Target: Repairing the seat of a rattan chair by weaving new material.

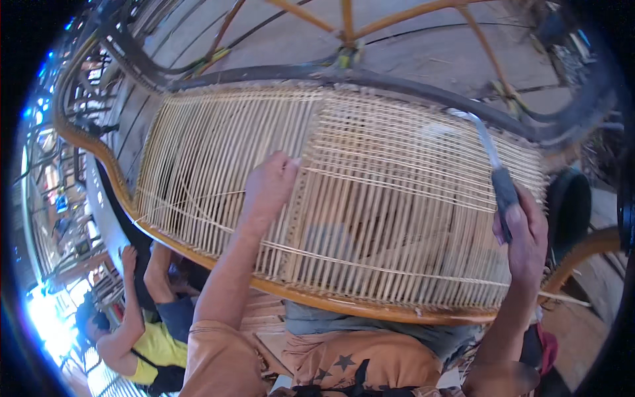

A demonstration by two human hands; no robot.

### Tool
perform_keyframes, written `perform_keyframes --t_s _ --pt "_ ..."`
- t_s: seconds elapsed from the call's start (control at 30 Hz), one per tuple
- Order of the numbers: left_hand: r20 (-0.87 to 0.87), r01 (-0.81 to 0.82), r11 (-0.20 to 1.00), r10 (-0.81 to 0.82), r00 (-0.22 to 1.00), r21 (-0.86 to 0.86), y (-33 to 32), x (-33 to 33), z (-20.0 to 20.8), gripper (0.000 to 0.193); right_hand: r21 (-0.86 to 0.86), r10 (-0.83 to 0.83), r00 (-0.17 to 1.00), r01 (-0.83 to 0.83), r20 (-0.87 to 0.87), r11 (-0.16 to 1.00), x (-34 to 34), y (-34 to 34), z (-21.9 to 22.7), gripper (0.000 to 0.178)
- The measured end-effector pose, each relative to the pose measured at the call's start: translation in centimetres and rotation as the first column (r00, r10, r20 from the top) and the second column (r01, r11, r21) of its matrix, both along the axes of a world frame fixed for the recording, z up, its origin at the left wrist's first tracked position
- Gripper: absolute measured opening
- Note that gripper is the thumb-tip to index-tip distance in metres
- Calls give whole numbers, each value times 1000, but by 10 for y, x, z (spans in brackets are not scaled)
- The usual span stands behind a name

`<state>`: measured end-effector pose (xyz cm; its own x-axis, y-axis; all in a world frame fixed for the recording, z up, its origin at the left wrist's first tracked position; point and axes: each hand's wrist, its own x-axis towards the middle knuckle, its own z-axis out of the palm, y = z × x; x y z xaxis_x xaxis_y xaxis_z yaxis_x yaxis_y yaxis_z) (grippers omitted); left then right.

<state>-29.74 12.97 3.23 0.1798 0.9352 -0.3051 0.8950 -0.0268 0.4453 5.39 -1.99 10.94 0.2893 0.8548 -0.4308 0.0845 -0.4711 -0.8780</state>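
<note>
A curved rattan seat frame [370, 308] lies across my lap, strung with pale cane strands. Lengthwise ribs fill its left half; on the right half, crosswise strands are woven through the upper part into a tight mesh [397, 142]. My left hand [271, 182] is closed near the middle bar [294, 231], on a thin cane strand [225, 194] that trails to the left. In my right hand [526, 228] is a hand tool with a dark handle [505, 192] and a bent metal shaft [486, 142]. Its hooked tip touches or hovers over the mesh's far right edge.
Beyond the seat, a dark curved rail [264, 74] and bamboo-coloured poles [403, 12] stand over a plank floor. At lower left, a person in a yellow top [155, 354] sits working. A loose cane end [565, 299] sticks out past the right side.
</note>
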Motion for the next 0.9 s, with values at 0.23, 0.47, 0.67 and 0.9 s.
perform_keyframes --t_s 0.23,0.47,0.67,0.9 --pt "-249 395 813 -315 916 428 -44 44 33 28 -222 277 918 -218 283 950 37 -85 1 38" --pt "56 491 809 -534 844 325 -162 99 45 21 -378 643 580 -522 500 764 44 8 -4 41" --pt "94 417 792 -505 858 447 -165 150 21 24 -149 297 818 -257 493 955 55 -23 1 34" --pt "7 311 804 -364 931 506 -152 204 -19 38 50 -17 994 12 105 999 41 -80 -77 32"
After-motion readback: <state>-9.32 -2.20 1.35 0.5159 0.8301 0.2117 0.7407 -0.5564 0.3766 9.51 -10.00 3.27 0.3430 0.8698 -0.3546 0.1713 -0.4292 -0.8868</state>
